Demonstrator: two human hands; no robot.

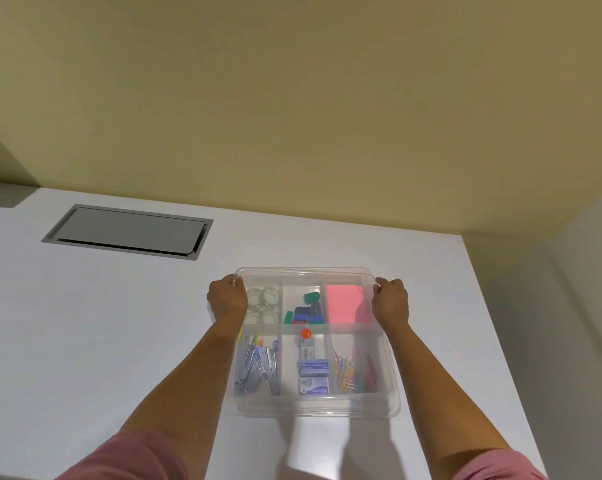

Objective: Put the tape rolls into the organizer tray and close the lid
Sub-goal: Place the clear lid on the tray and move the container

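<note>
The lid [303, 273] is clear and sits over the tray [313, 405] on the white desk [84, 341]. Both hands hold it at the far corners. The left hand [227, 299] grips the far left corner, with its fingers curled over the edge. The right hand [391, 301] grips the far right corner the same way.

I think the step now is to close the lid. To do it well, the lid should line up with all four sides of the tray first. Then both hands should press down evenly, so one side does not pop up. The near edge looks a bit off from the tray rim, so that side may need a push too. I cannot tell if the lid has clicked shut.

The tape rolls [266, 304] are already inside. They lie in the far left box of the tray, just beside the left hand and under the lid. They are well apart from the right hand. Other small things fill the other boxes, like a pink pad [346, 303] near the right hand and paper clips [348, 370] closer to the person.
</note>
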